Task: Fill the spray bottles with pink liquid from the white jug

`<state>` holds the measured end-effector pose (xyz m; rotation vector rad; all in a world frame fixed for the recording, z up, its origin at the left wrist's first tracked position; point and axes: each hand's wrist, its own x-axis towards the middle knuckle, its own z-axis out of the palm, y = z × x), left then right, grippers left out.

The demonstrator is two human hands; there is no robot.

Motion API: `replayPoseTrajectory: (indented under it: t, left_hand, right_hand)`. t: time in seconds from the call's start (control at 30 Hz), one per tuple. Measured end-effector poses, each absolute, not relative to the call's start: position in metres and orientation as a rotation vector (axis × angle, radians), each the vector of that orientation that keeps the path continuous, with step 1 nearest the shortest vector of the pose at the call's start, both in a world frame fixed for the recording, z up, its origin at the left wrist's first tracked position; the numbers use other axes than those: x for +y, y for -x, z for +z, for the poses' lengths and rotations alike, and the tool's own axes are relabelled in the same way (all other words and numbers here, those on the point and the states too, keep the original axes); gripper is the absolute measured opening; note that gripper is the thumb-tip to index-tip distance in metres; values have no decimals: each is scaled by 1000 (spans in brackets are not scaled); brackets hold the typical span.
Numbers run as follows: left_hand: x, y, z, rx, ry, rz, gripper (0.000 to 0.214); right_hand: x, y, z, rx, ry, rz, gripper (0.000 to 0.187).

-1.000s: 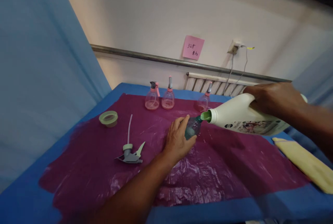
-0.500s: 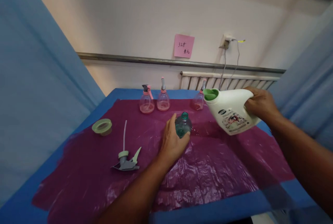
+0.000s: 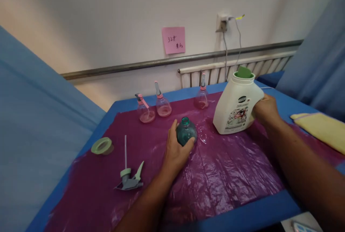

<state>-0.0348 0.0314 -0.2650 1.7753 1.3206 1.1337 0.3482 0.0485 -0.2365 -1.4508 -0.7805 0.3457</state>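
Note:
My left hand [image 3: 177, 150] is wrapped round a small teal bottle [image 3: 186, 133] with an uncovered threaded neck, standing on the purple plastic sheet [image 3: 215, 167]. Gripped by its handle in my right hand [image 3: 266, 110] is a white jug [image 3: 234, 106] with a picture label and a green spout in its mouth. The jug is upright, its base at or just above the sheet, to the right of the bottle. Some clear drops glisten on the sheet between the two. Left of my left forearm lies a grey trigger sprayer head [image 3: 128, 181] with its tube pointing up and away.
A pale green cap-like ring [image 3: 102, 146] lies at the left. Along the back stand three spray bottles holding pink liquid: one [image 3: 145, 112], another [image 3: 163, 105] and a third [image 3: 202, 98]. A yellow cloth [image 3: 320, 128] is at the right. Blue curtains [image 3: 35, 128] flank the table.
My right hand has brought the jug from tilted to upright and down toward the sheet. My left hand still holds the teal bottle. The view has turned to the right, showing the yellow cloth.

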Motion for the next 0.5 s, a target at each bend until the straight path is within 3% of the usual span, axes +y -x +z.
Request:
replayPoseTrajectory:
  t: [0.17, 0.37, 0.5]
  left_hand:
    - [27, 35, -254, 1371, -1780, 1048, 99]
    - [24, 35, -251, 1399, -1800, 1007, 99]
    - [24, 36, -253, 1408, -1801, 1009, 99]
  right_hand:
    - [42, -357, -239, -781, 1476, 335, 46]
    - [30, -363, -240, -1025, 1320, 248, 73]
    - [20, -357, -243, -1175, 1356, 99, 81]
